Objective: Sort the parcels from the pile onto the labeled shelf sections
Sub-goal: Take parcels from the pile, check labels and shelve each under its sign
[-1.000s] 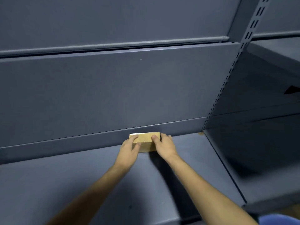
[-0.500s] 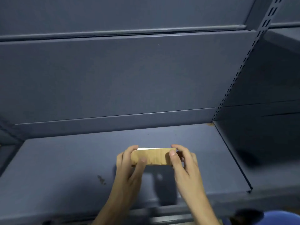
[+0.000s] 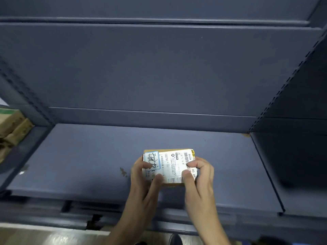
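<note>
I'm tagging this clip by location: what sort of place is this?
Likely a parcel depot or stockroom: dark blue metal shelving with slotted uprights, a small brown cardboard parcel bearing a white barcode label, gripped by left hand and right hand, and brown wrapped packages stacked at left.

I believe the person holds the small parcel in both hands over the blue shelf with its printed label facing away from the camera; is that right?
Not quite: in the head view the left hand and right hand hold the parcel over the shelf with its printed label facing the camera.
</note>
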Motion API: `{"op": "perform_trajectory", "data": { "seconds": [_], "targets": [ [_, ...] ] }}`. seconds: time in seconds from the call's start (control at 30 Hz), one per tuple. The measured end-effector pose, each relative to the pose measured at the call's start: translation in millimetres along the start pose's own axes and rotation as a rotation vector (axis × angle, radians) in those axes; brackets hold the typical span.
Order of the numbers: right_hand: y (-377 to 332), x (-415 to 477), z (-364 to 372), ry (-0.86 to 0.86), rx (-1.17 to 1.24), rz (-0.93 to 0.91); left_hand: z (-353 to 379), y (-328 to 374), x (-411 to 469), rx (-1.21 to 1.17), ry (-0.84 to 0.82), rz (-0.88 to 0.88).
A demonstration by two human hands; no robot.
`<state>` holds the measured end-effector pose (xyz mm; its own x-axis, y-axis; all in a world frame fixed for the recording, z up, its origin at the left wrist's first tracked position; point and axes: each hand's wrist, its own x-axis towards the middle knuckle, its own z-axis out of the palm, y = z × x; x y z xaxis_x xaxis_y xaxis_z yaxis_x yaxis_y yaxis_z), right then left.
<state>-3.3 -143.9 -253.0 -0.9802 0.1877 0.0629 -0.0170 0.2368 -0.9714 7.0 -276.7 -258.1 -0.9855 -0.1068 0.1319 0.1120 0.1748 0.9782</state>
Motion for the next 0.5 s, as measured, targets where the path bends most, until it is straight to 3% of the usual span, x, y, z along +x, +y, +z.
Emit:
{"op": "perform_trajectory", "data": {
  "seconds": [0.33,0.5],
  "targets": [
    [-7,-37,70,-0.415,0.076,-0.164,-68,-14,-70,0.086,0.390,-0.119],
    [-21,-92,139,-0.555,0.100,-0.232,-136,-17,-123,0.136,0.624,-0.051]
  ]
}}
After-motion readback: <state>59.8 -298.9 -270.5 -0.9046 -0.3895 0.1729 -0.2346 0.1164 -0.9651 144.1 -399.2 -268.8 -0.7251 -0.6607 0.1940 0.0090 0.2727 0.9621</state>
